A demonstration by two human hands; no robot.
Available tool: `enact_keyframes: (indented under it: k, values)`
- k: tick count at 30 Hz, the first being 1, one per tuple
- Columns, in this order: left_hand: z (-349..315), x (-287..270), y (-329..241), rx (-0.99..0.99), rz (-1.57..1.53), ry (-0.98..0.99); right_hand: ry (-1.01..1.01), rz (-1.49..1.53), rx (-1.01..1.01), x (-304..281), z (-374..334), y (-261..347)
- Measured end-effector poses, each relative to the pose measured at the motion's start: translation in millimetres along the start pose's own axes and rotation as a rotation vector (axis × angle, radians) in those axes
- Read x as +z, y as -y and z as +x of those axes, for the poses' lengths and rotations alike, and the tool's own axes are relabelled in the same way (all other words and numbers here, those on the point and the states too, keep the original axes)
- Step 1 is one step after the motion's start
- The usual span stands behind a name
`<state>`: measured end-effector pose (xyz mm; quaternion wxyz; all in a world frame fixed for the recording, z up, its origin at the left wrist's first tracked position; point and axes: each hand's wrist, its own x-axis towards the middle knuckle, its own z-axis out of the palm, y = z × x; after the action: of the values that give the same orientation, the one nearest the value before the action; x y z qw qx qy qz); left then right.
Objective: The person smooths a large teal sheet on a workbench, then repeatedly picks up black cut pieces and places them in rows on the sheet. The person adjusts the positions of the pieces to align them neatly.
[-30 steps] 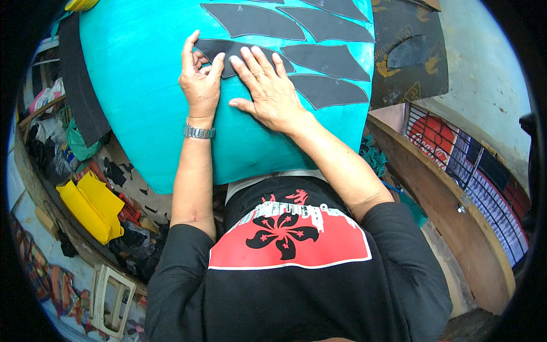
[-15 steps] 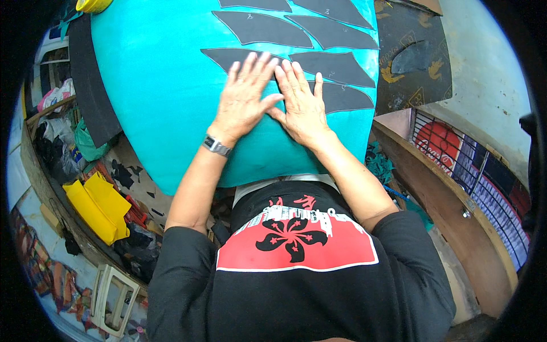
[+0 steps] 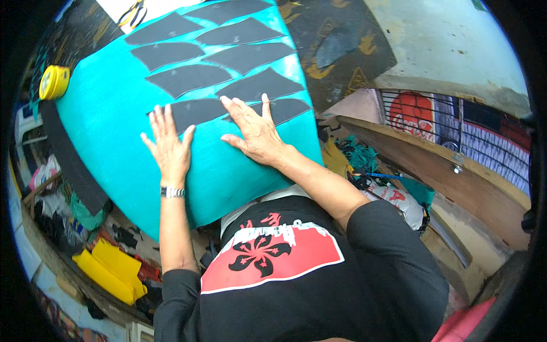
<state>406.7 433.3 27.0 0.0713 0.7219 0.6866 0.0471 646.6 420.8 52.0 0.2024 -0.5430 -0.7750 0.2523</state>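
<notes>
A large teal sheet of material (image 3: 114,125) covers the work surface, with several dark, curved-edge cut pieces (image 3: 245,58) laid in rows on it. My left hand (image 3: 169,145) lies flat, fingers apart, its fingertips at the left end of the nearest-row piece (image 3: 196,113). To its right, my right hand (image 3: 256,135) is spread open too, fingers over the near pieces and palm above bare teal material. The right hand partly covers the left end of another dark piece (image 3: 288,110). Neither hand grips anything.
A round yellow container (image 3: 54,82) stands at the sheet's left corner, above a black strip (image 3: 74,165). Yellow-handled scissors (image 3: 134,14) lie on white paper at the far edge. Folded yellow material (image 3: 111,271) is at lower left; a wooden plank (image 3: 421,159) borders the right.
My hands have moved apart, the left going left and nearer me, the right leftward and lower in the picture. The view has turned, bringing the scissors and all of the yellow container into sight.
</notes>
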Motion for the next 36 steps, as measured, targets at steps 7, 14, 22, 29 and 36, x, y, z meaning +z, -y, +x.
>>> enact_keyframes:
  k: [7, 14, 22, 29, 36]
  values:
    - [1, 11, 8, -0.016, -0.069, -0.051, -0.560, 0.011, 0.188, -97, 10, -107]
    - [6, 0, 10, -0.050, -0.112, 0.052, -0.458, -0.292, 0.560, -112, 40, -154]
    - [69, -45, -13, 0.081, -0.497, -0.135, -0.497, -0.274, 0.583, -110, 42, -155]
    - [232, -33, -44, 0.301, -0.250, -0.254, -0.524, -0.169, 0.660, -112, 41, -156]
    - [289, -17, -26, 0.235, 0.018, 0.091, -0.554, -0.198, 0.592, -109, 39, -157]
